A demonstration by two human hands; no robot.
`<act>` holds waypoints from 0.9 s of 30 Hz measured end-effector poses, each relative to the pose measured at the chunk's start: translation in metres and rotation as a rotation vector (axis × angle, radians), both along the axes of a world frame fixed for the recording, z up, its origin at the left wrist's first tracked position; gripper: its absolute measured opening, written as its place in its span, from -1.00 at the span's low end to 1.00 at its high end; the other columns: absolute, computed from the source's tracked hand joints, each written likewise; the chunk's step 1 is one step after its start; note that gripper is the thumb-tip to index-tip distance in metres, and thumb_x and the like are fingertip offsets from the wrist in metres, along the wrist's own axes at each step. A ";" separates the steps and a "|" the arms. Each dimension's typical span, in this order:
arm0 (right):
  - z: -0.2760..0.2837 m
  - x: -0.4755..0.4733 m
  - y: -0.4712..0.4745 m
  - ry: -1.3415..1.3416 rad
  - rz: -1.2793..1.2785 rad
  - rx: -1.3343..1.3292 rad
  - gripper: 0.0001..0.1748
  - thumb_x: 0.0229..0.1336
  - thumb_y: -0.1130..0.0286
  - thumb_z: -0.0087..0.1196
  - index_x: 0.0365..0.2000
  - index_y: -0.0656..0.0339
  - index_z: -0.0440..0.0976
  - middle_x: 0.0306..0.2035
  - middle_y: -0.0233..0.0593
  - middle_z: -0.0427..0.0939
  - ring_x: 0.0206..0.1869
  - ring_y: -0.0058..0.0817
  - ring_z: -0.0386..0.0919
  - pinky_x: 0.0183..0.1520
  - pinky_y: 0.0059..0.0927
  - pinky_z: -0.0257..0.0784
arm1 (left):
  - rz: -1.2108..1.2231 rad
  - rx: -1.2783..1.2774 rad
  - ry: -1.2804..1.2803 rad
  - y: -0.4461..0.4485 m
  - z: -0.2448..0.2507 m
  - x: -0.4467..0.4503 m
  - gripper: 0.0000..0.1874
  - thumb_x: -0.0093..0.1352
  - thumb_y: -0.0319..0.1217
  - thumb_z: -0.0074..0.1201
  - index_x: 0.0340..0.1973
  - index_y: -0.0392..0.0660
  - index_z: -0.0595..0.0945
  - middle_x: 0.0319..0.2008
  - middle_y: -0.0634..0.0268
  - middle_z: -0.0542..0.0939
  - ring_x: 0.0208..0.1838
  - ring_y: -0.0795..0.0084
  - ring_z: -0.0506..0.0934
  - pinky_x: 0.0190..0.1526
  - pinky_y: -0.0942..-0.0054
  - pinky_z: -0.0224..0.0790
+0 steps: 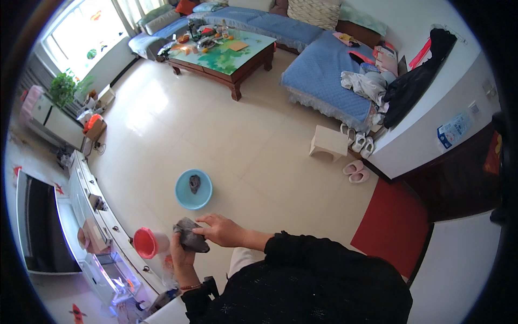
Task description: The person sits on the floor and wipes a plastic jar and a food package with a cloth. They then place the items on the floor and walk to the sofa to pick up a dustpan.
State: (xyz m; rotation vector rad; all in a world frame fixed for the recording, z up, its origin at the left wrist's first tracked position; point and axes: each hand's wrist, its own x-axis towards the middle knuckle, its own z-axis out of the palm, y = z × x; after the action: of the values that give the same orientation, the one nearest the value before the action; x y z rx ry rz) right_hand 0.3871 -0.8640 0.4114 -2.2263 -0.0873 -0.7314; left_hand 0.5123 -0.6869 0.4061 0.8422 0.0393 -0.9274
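A folded grey cloth (191,235) rests in my left hand (182,259), with the palm under it and the thumb along its left edge. My right hand (222,231) reaches in from the right with its fingers spread. One fingertip touches the top of the cloth, and another finger stretches past its upper edge. Just beyond my hands, a light blue plastic basin (182,199) stands on the floor. Inside it lies a crumpled dark grey cloth (194,184). To the left of my left hand is a pink bucket (162,243); its contents cannot be made out.
A white TV cabinet (103,214) runs along the left, holding a lit fish tank (117,279). A small stool (330,141) and pink slippers (356,172) stand right, near a red mat (388,218). Farther off are a coffee table (220,60) and a blue-covered sofa (323,77).
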 end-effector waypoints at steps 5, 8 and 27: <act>0.021 0.111 -0.027 0.044 0.007 0.107 -0.69 0.10 0.48 0.17 -0.09 0.16 0.58 0.12 0.03 0.48 0.15 -0.01 0.47 0.16 -0.11 0.45 | 0.011 0.055 0.016 -0.011 0.025 0.132 -0.49 0.52 -0.18 -0.20 0.24 -0.28 0.39 0.13 -0.08 0.54 0.18 -0.09 0.52 0.25 -0.14 0.36; 0.021 0.165 -0.056 0.027 -0.020 0.104 -0.69 0.08 0.49 0.20 -0.10 0.20 0.58 0.14 -0.03 0.48 0.16 -0.05 0.46 0.17 -0.14 0.45 | 0.026 -0.012 0.001 -0.022 0.034 0.190 -0.48 0.52 -0.16 -0.20 0.24 -0.27 0.40 0.12 -0.10 0.54 0.16 -0.12 0.52 0.26 -0.18 0.33; 0.022 0.554 -0.396 0.329 0.271 -0.003 -0.84 0.27 0.36 0.12 -0.20 0.11 0.63 -0.27 -0.25 0.65 -0.23 -0.18 0.63 -0.19 -0.21 0.55 | 0.513 -0.138 0.051 -0.221 0.048 0.509 -0.49 0.53 -0.09 -0.25 0.19 -0.19 0.47 0.07 -0.04 0.56 0.11 -0.10 0.52 0.21 -0.19 0.33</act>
State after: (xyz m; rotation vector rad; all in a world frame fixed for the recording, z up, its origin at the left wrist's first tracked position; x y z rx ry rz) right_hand 0.9408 -1.2600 0.4330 -2.2486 -0.2214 -0.2152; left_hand 1.0209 -0.9081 0.4541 0.6364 0.2227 -0.4619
